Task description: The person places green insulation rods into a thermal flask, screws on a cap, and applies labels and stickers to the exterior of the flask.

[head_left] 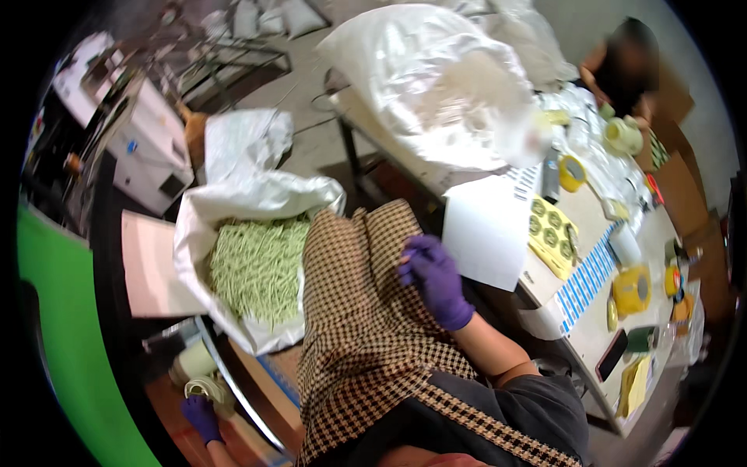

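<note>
My left hand (pixel 202 420), in a purple glove, is low at the left with its fingers closed on the rim of a cream-coloured ring-shaped roll (pixel 208 389). A second pale roll (pixel 192 363) lies just beyond it. Over my lap is my right hand (pixel 440 286), also gloved in purple, with bent fingers drawn together and some bare fingertips showing. Whatever it may hold is too small to make out. A checked brown apron (pixel 342 311) covers my legs. Left of my knees, an open white sack (pixel 191 241) holds many thin pale-green strips (pixel 257 268).
At the right, a table (pixel 556 292) carries a large white bag (pixel 373 70), a white sheet (pixel 486 233), yellow tape rolls (pixel 632 288) and a phone (pixel 611 356). Another person (pixel 626 66) works at its far side. A curved metal bar (pixel 237 389) runs beside my left arm.
</note>
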A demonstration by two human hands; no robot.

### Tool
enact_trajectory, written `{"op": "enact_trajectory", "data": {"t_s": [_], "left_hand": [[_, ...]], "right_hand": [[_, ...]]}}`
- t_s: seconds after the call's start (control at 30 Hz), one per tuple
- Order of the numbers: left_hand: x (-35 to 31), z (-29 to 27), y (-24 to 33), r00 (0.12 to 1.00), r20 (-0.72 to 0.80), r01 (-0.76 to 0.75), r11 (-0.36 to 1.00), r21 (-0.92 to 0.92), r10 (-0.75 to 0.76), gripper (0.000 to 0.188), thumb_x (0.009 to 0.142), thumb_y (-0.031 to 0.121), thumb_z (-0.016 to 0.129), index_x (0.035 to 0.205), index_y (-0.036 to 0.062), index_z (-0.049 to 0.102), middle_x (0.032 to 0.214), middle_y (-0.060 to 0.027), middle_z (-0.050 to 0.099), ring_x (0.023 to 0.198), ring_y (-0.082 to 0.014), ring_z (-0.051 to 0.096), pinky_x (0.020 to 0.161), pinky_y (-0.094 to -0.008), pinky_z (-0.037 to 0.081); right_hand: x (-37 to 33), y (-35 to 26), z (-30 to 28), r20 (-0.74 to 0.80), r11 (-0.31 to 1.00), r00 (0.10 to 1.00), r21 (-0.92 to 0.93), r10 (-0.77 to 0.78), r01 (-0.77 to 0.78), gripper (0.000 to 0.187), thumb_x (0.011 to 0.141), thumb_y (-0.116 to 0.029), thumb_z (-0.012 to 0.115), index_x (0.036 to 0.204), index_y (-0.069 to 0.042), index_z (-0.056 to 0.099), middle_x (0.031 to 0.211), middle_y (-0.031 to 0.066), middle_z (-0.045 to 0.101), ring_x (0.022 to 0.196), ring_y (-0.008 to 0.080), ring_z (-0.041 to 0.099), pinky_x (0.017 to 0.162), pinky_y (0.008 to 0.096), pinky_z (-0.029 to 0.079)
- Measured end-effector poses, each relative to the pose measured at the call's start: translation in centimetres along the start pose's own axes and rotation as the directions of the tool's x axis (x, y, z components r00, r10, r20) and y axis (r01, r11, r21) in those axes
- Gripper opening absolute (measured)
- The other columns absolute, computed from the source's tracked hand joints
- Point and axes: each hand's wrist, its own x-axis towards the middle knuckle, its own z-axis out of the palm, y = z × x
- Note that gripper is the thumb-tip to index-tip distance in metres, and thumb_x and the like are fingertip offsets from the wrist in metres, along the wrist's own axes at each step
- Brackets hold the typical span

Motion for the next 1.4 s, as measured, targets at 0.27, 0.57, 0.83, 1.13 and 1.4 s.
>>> {"op": "enact_trajectory", "data": {"t_s": [0.27,0.57,0.83,1.13,1.4], "left_hand": [[21.6,-21.4,22.2,0.45,0.041,-0.847,0.441,-0.296,0.892,0.014,0.064,0.023,0.076,0.073,0.0179,0.067,0.078,-0.0012,0.061,0.082,-0.0258,0.06,0.099,-0.0487,0.048],[22.8,-21.2,31.9,0.643,-0.221,-0.766,0.608,-0.212,0.733,0.06,0.091,0.048,0.068,0.132,0.0054,0.06,0.129,-0.0141,0.064,0.127,-0.0346,0.057,0.119,-0.0609,0.03],[17.1,-14.0,37.0,0.926,-0.313,-0.334,0.844,-0.419,0.21,0.111,0.065,0.056,0.087,0.15,0.001,0.041,0.147,-0.0192,0.049,0.146,-0.0411,0.035,0.123,-0.0617,0.012],[19.1,-14.9,35.5,0.82,-0.462,-0.564,0.617,-0.549,0.339,0.082,0.065,0.05,0.088,0.128,0.0046,0.059,0.124,-0.013,0.063,0.121,-0.0319,0.059,0.123,-0.0655,0.015],[18.9,-14.0,36.9,0.789,-0.459,-0.61,0.602,-0.515,0.407,0.079,0.071,0.063,0.078,0.124,0.0061,0.064,0.118,-0.01,0.068,0.113,-0.0326,0.064,0.119,-0.0742,0.01]], "right_hand": [[-1.8,3.5,6.8,0.621,0.63,0.746,-0.685,0.241,0.367,0.062,0.099,-0.037,0.062,0.151,-0.005,0.047,0.114,0.0172,0.07,0.099,0.0248,0.07,0.087,0.0384,0.057],[-0.5,7.3,5.2,0.491,0.669,0.846,-0.703,0.209,0.243,0.046,0.095,-0.03,0.06,0.138,-0.013,0.057,0.099,0.0197,0.073,0.087,0.0361,0.072,0.08,0.0459,0.056],[-1.6,6.2,5.6,0.492,0.648,0.86,-0.701,0.137,0.298,0.06,0.095,-0.026,0.06,0.15,-0.006,0.044,0.114,0.0272,0.067,0.09,0.0405,0.07,0.082,0.048,0.057],[-2.6,6.0,6.4,0.813,0.299,0.58,-0.543,-0.046,0.785,0.069,0.082,-0.029,0.078,0.145,-0.019,0.051,0.135,0.0135,0.058,0.094,0.0314,0.07,0.071,0.0419,0.059],[-1.2,7.6,6.1,0.649,0.106,0.665,-0.74,0.368,0.664,0.04,0.08,-0.037,0.079,0.11,-0.012,0.07,0.117,0.0115,0.067,0.086,0.0292,0.072,0.072,0.0434,0.058]]}}
